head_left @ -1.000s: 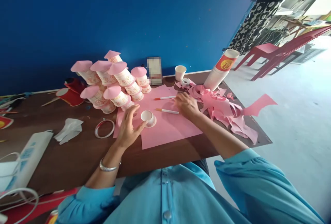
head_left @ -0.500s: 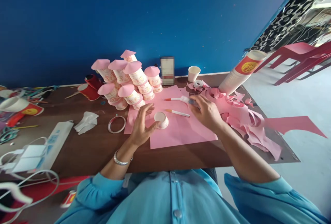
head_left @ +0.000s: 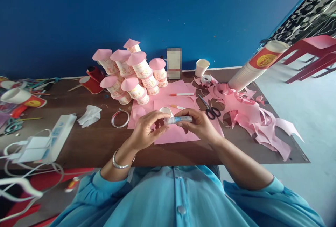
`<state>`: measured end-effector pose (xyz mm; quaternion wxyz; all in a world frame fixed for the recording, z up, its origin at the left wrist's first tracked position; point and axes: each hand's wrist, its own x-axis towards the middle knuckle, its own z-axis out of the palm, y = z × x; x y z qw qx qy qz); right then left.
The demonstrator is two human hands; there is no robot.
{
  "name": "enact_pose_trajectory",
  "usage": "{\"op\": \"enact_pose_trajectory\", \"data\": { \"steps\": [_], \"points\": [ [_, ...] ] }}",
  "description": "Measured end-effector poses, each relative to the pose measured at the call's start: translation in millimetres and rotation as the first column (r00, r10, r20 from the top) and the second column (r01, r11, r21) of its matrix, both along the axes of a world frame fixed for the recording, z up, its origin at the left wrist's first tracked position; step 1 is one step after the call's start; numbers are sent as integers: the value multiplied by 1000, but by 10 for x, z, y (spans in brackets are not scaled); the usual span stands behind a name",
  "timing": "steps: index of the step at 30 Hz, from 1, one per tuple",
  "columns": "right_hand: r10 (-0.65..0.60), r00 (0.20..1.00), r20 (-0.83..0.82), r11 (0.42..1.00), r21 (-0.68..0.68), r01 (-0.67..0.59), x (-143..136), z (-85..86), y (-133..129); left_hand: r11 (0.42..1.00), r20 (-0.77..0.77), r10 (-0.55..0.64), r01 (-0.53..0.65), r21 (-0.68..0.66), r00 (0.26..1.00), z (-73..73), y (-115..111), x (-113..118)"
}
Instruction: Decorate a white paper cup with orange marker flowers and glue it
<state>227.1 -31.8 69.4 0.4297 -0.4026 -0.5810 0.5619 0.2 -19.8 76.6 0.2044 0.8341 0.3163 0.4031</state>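
Note:
My left hand [head_left: 148,127] and my right hand [head_left: 197,123] hold a clear glue stick [head_left: 177,119] level between them. The left fingers pinch one end, while the right fingers close round the other. Just behind it is a small white paper cup [head_left: 165,110], partly hidden by the glue stick and hands. Under them lies pink paper [head_left: 168,136], with a red-tipped marker [head_left: 182,94] and an orange-tipped marker [head_left: 177,107] on it. Black-handled scissors [head_left: 210,108] rest right of my right hand. A pink paper disc [head_left: 139,112] lies near my left hand.
Patterned cup towers with pink cone roofs [head_left: 138,58] stand at the back left. Pink paper scraps [head_left: 248,110] and a leaning cup stack [head_left: 258,64] are on the right. A tape roll [head_left: 120,119], tissue [head_left: 90,115] and power strip [head_left: 59,137] lie on the left.
My right hand has brought the glue stick left and down to my left hand, which now grips its other end. The scissors have come into sight.

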Motion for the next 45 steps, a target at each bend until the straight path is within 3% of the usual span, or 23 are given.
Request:
{"op": "enact_pose_trajectory", "data": {
  "steps": [3, 6, 8, 10, 12, 14, 15, 17, 19, 21, 23, 25, 26, 28, 30, 32, 34, 36, 38, 40, 43, 45],
  "points": [
    [-24, 1000, -19, 1000, 19, 24, -61, -23, -73, 1000, -2, 24, -24, -3, 1000, -19, -34, 29],
    [-166, 986, 1, 979, 117, 164, -11, -69, -150, 983, 139, 131, -110, -147, 982, -72, -33, -52],
    [-331, 943, -44, 932, 142, 334, 103, -110, -178, 931, 336, 306, -207, -299, 891, -119, -2, -185],
    [-447, 872, -200, 882, 61, 466, 230, -150, -177, 890, 438, 420, -265, -372, 795, -180, 50, -333],
    [-438, 826, -354, 896, -102, 432, 305, -178, -155, 875, 287, 425, -308, -373, 859, -268, 112, -438],
    [-398, 806, -438, 916, -231, 326, 292, -188, -134, 905, 32, 362, -343, -251, 932, -387, 181, -471],
    [-375, 803, -464, 922, -278, 270, 254, -189, -129, 919, -102, 348, -360, -159, 932, -455, 218, -465],
    [-336, 795, -505, 926, -333, 179, 144, -186, -136, 923, -346, 350, -384, -30, 870, -590, 293, -431],
    [-298, 790, -535, 928, -355, 110, 28, -190, -161, 931, -534, 301, -364, -12, 790, -691, 351, -400],
    [-269, 790, -551, 933, -353, 72, -56, -205, -195, 940, -583, 277, -340, 1, 764, -721, 359, -383],
    [-250, 801, -545, 941, -331, 69, -104, -228, -232, 943, -483, 303, -330, 31, 821, -662, 285, -361],
    [-242, 822, -515, 954, -281, 105, -133, -247, -272, 926, -262, 372, -375, 42, 890, -525, 127, -300],
    [-241, 840, -485, 960, -245, 134, -148, -252, -295, 924, -142, 376, -381, -11, 916, -441, 28, -249],
    [-234, 893, -385, 970, -146, 192, -187, -252, -342, 921, 88, 315, -282, -270, 945, -279, -167, -107],
    [-212, 947, -241, 976, -1, 218, -236, -246, -382, 852, 285, 271, -92, -515, 919, -169, -302, 57],
    [-215, 972, -95, 959, 167, 228, -276, -245, -409, 775, 419, 330, 11, -632, 846, -138, -349, 194],
    [-264, 964, -24, 922, 286, 259, -293, -254, -427, 708, 501, 397, 90, -701, 769, -170, -334, 272],
    [-336, 942, -25, 891, 316, 326, -280, -268, -444, 663, 537, 428, 151, -733, 727, -223, -303, 298],
    [-379, 925, -38, 890, 258, 376, -251, -279, -459, 647, 563, 413, 204, -734, 716, -260, -279, 300],
    [-364, 929, -72, 922, 115, 370, -224, -290, -460, 657, 583, 378, 235, -716, 719, -262, -261, 299],
    [-257, 936, -241, 959, -186, 216, -206, -321, -424, 704, 550, 309, 203, -681, 776, -217, -221, 298],
    [-199, 927, -318, 952, -289, 106, -207, -348, -391, 738, 494, 276, 147, -658, 825, -184, -187, 294]
  ]
}}
